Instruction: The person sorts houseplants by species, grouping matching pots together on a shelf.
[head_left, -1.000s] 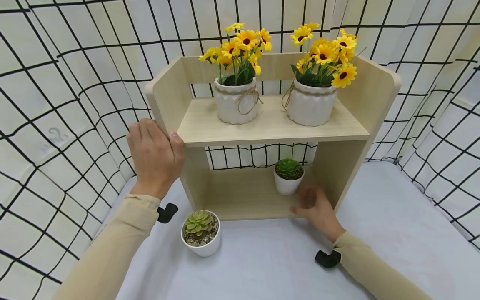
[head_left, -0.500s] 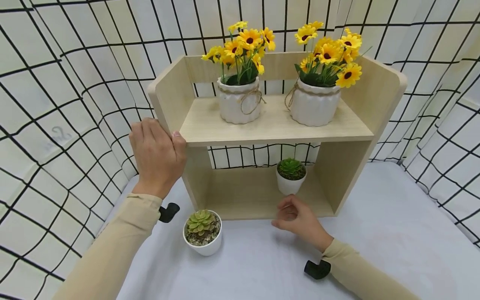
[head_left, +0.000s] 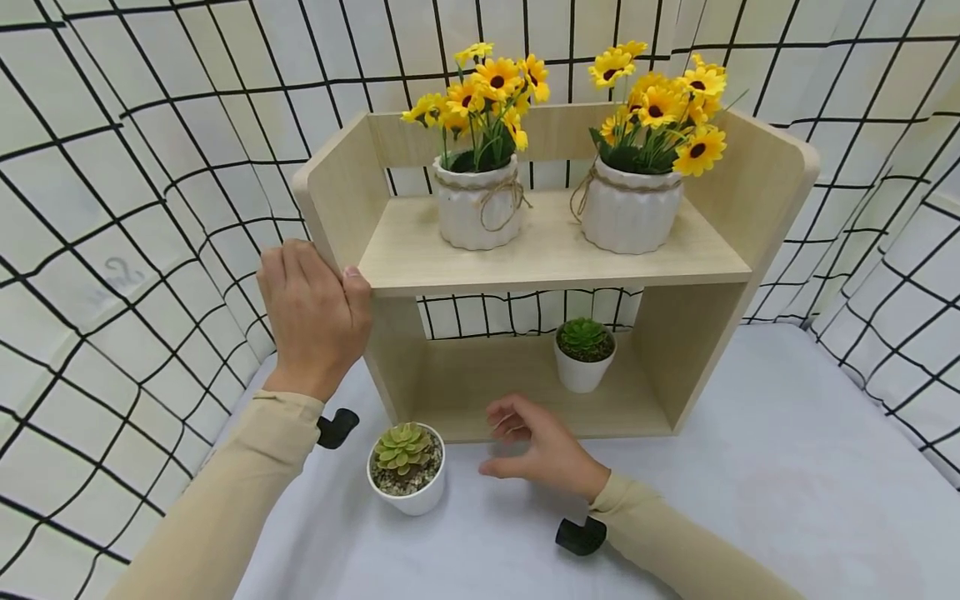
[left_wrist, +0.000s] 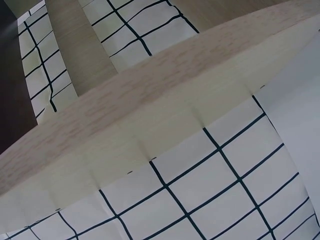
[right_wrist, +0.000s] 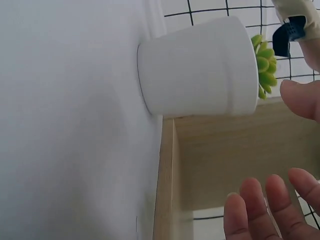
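My left hand (head_left: pixel 315 321) grips the left side panel of a pale wooden shelf (head_left: pixel 555 275), its thumb at the front edge. The left wrist view shows that panel's edge (left_wrist: pixel 150 85) up close; the hand itself is a dark patch at the left border there. In front of the shelf, my right hand (head_left: pixel 543 454) holds nothing, thumb and fingers spread apart, facing a white-potted succulent (head_left: pixel 408 467). This pot (right_wrist: pixel 200 70) stands upright on the white cloth by the shelf's lower left corner, a short gap from the fingertips (right_wrist: pixel 252 192).
A smaller green succulent (head_left: pixel 585 358) in a white pot stands on the lower shelf, right of centre. Two white pots of yellow flowers, the left pot (head_left: pixel 480 208) and the right pot (head_left: pixel 633 212), sit on the upper board. Black wire grid (head_left: pixel 187 175) surrounds the shelf.
My right hand has moved left, from beside the green succulent on the lower shelf to near the front succulent. The left hand keeps its grip on the shelf.
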